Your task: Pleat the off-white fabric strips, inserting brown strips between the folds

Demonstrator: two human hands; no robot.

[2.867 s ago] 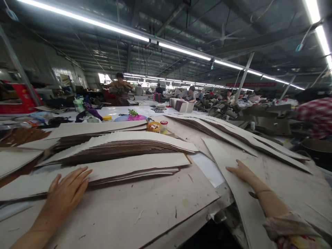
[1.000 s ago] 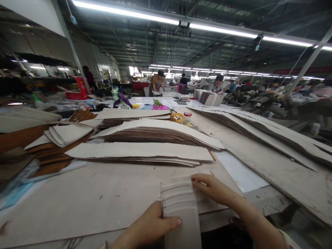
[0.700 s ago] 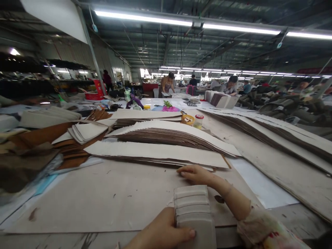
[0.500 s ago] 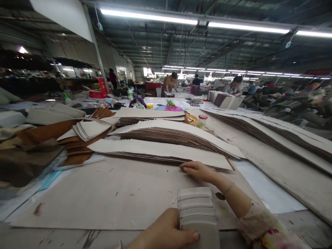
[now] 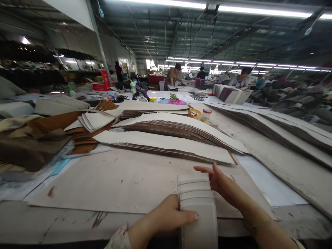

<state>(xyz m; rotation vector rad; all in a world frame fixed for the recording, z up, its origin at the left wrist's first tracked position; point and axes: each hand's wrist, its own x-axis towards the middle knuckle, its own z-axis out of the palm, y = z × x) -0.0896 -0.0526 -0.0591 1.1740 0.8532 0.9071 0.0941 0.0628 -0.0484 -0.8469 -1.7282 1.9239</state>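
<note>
Left hand (image 5: 168,216) clamps a layered, oblong pale-grey stack (image 5: 199,226) at the grey table's near edge (image 5: 74,230). Right hand (image 5: 221,181), fingers parted, is alongside.

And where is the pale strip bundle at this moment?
In the head view, the pale strip bundle is at the bottom, right of centre, held in the left hand, with the right hand near its upper end.
</note>
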